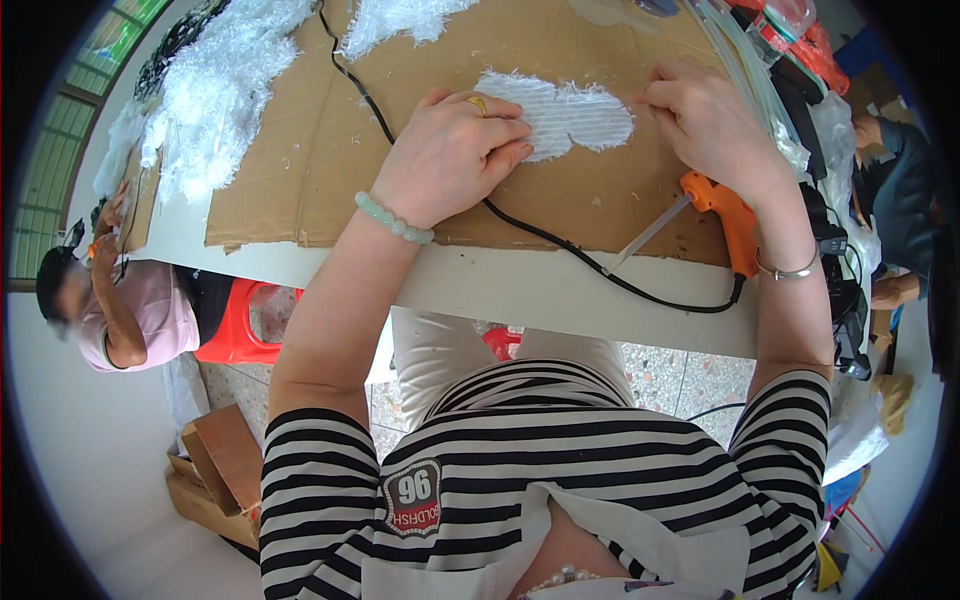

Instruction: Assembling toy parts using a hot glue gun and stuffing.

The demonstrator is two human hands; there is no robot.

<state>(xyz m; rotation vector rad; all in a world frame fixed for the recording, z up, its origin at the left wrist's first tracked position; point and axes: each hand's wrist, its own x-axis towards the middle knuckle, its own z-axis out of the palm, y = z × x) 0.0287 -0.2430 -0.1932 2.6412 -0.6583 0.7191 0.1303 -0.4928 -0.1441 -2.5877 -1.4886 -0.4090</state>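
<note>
White fuzzy fabric under both our hands, seen from the head camera.

Brown cardboard (330, 150) covers the table (520, 290), and at about twelve o'clock on it lies the white fringed fabric piece (570, 115). Our left hand (450, 155) presses flat on its left end, fingers spread and closed on nothing, a gold ring (478, 102) showing. Our right hand (705, 120) sits at one o'clock with its fingertips pinching the fabric's right edge. An orange glue gun (725, 215) lies just beside our right wrist at two o'clock, its black cord (560, 245) running across the cardboard under our left hand. More white fluffy material (215, 90) is heaped at ten o'clock. At nine o'clock another person in a pink top (135, 310) works nearby.
</note>
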